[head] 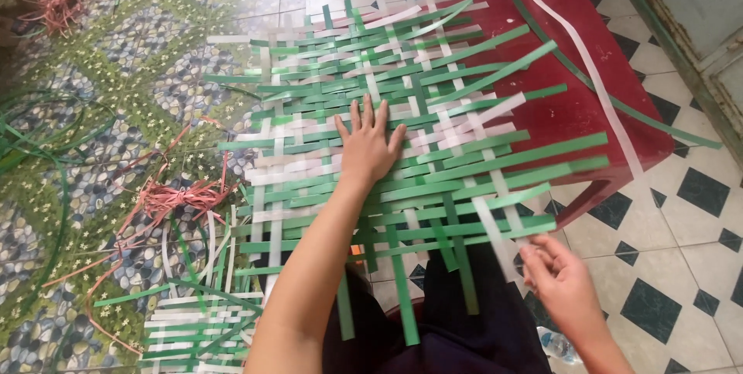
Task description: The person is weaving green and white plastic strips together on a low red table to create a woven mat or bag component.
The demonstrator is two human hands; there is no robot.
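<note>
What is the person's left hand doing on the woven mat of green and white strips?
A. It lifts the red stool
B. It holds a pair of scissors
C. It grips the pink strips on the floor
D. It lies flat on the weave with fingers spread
D: the left hand rests palm down, fingers spread, on the woven mat, while the right hand pinches the end of a white strip.

Left hand (370, 144): flat, fingers spread, pressing on the mat (387, 134).
Right hand (563, 281): pinching the end of a white strip (495, 236) at the mat's near right edge.
Mat: loose weave of green and white strips, lying over a red stool (588, 107) and the person's lap.
Floor (681, 219): tiled, with a smaller woven piece (197, 327) and pink scraps (174, 197) at left.
</note>
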